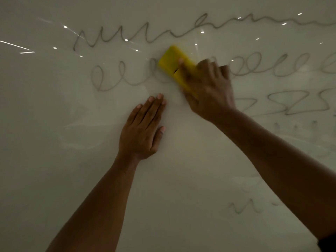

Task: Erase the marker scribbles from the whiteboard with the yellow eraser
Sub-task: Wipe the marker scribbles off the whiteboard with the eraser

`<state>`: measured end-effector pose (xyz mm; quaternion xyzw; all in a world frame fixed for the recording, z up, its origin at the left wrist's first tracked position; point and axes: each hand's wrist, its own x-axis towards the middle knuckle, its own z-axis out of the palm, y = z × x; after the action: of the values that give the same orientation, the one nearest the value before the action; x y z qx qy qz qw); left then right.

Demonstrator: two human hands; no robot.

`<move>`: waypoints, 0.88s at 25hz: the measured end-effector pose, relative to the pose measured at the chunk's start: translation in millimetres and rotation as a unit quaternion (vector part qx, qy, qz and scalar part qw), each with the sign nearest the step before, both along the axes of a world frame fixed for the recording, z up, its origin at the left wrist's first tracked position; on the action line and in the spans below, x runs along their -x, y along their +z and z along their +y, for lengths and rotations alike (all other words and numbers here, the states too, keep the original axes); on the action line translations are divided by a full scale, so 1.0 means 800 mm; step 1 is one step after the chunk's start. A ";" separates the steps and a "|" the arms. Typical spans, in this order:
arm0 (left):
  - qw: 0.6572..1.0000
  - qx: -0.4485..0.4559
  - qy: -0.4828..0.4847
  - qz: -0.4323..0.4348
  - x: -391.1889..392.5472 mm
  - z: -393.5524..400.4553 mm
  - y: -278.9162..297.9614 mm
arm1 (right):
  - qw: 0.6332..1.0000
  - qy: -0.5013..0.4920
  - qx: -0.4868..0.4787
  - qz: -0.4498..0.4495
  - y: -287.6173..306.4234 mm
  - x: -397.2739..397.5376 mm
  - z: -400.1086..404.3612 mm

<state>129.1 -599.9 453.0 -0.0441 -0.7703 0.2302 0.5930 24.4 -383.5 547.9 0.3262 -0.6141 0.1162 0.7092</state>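
The whiteboard (54,160) fills the whole view. My right hand (209,91) grips the yellow eraser (172,60) and presses it flat on the board, over the middle of a row of looped scribbles (116,77). The hand and eraser are motion-blurred. A wavy scribble line (145,33) runs above the eraser. Zigzag scribbles (291,102) lie to the right of my right hand. My left hand (143,128) rests flat on the board below and left of the eraser, fingers together, holding nothing.
Small leftover marks (245,206) sit at the lower right, with faint smudges (294,126) under the zigzags. Bright light reflections (16,45) dot the glossy upper part of the board. Faint wiped streaks show left of my left hand.
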 end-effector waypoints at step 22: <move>0.941 -0.274 0.043 0.195 0.006 0.006 -0.011 | 0.997 0.054 0.028 0.038 0.085 -0.019 -0.039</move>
<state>124.4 -595.1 444.4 0.1994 -0.6741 0.0395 0.7101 39.7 -414.3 615.7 0.3432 -0.5643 0.1592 0.7338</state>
